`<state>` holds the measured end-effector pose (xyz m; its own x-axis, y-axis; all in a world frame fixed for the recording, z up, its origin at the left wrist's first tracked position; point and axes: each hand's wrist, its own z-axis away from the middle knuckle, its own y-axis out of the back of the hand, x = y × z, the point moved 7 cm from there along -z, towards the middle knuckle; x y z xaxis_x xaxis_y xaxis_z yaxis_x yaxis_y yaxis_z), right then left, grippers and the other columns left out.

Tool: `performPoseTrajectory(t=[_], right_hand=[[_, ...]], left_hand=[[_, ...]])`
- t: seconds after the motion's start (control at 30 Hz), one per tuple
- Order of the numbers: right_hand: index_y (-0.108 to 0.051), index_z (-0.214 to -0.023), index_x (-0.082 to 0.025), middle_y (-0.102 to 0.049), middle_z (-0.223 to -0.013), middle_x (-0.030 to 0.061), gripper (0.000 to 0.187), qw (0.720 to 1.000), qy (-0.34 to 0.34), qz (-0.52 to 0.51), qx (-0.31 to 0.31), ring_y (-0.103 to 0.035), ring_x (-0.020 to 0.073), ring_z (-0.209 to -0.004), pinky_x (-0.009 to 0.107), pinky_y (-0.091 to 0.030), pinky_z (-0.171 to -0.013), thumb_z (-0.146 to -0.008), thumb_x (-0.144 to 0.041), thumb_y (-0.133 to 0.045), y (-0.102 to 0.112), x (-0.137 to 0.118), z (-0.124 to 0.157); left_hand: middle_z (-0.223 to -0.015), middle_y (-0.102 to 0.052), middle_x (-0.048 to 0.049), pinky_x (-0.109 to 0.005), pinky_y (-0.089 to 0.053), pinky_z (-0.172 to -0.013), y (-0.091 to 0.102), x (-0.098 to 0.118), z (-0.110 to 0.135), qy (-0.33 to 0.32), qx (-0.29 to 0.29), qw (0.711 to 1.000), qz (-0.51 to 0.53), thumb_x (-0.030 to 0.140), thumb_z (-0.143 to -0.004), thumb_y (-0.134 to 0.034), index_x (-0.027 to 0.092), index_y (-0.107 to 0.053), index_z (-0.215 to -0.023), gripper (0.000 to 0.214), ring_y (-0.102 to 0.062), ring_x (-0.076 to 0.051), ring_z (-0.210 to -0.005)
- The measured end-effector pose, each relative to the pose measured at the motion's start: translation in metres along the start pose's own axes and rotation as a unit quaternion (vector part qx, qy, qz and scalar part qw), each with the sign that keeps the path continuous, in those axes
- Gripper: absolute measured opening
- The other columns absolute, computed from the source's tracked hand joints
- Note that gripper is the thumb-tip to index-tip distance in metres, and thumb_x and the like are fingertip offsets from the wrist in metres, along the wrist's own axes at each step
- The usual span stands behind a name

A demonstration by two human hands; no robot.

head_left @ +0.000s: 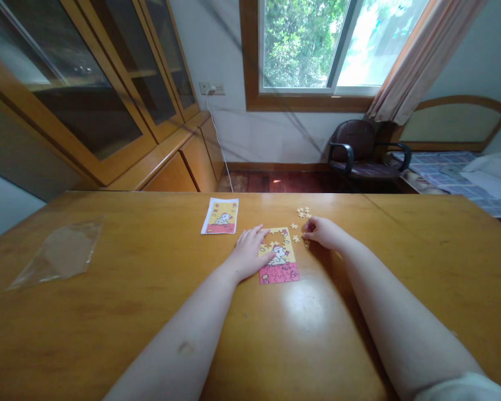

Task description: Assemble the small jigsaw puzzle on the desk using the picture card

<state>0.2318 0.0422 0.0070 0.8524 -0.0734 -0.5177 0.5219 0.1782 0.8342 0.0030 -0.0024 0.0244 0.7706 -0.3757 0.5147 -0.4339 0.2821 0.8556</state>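
Note:
A small jigsaw puzzle (280, 262) with a yellow and pink cartoon picture lies on the wooden table (108, 312). My left hand (250, 252) rests flat on its left edge, fingers stretched out. My right hand (322, 231) sits just right of the puzzle's top corner, fingers curled in a pinch over a loose piece (305, 240). A few loose pieces (304, 212) lie beyond the right hand, and two more (294, 226) beside the puzzle's top.
A reference picture card (220, 216) lies left of the puzzle. A clear plastic bag (60, 253) lies at the table's left. Behind the table stand a wooden cabinet (121, 100), a dark armchair (361, 153) under the window, and a bed (463, 175).

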Motion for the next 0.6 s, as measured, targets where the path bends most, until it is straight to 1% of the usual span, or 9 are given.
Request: performPoseTrajectory(t=[0.1,0.27,0.47,0.6], right_hand=[[-0.066,-0.081,-0.019,-0.066,-0.076,-0.0005,0.016,1.000,-0.002,-0.005,-0.015,-0.057,0.0125,-0.064,0.022,-0.040,-0.058,-0.067,-0.022,-0.071,0.0043,0.0024,0.0021],[-0.068,-0.087,-0.020,-0.066,-0.076,-0.0013,0.019,0.999,-0.015,-0.008,-0.046,-0.056,0.0110,-0.061,0.020,-0.039,-0.055,-0.068,-0.016,-0.067,0.0026,0.0079,0.0028],[-0.065,-0.080,-0.016,-0.067,-0.076,0.0024,0.011,0.999,-0.002,0.031,-0.037,-0.057,0.0134,-0.065,0.022,-0.041,-0.059,-0.069,-0.015,-0.066,0.0009,0.0055,0.0021],[-0.063,-0.078,-0.017,-0.067,-0.076,0.0026,0.010,0.999,-0.011,0.022,-0.047,-0.058,0.0137,-0.066,0.022,-0.042,-0.061,-0.069,-0.013,-0.064,0.0005,0.0045,0.0040]], left_hand=[[-0.151,-0.033,-0.0111,-0.048,-0.020,-0.116,-0.0005,-0.0013,-0.0001,-0.002,0.004,1.000,0.001,0.050,-0.082,-0.053,0.022,-0.041,-0.138,0.064,-0.029,-0.028,-0.139],[-0.151,-0.032,-0.0120,-0.049,-0.017,-0.117,-0.0023,-0.0038,-0.0005,-0.007,0.007,1.000,0.000,0.052,-0.082,-0.052,0.021,-0.041,-0.138,0.065,-0.028,-0.028,-0.140],[-0.152,-0.030,-0.0116,-0.048,-0.015,-0.118,-0.0026,-0.0042,0.0001,0.000,0.002,1.000,-0.001,0.051,-0.084,-0.051,0.021,-0.039,-0.140,0.064,-0.025,-0.027,-0.141],[-0.153,-0.030,-0.0126,-0.047,-0.014,-0.118,-0.0025,-0.0041,0.0002,0.001,0.002,1.000,-0.001,0.051,-0.085,-0.050,0.019,-0.039,-0.140,0.065,-0.025,-0.027,-0.141]])
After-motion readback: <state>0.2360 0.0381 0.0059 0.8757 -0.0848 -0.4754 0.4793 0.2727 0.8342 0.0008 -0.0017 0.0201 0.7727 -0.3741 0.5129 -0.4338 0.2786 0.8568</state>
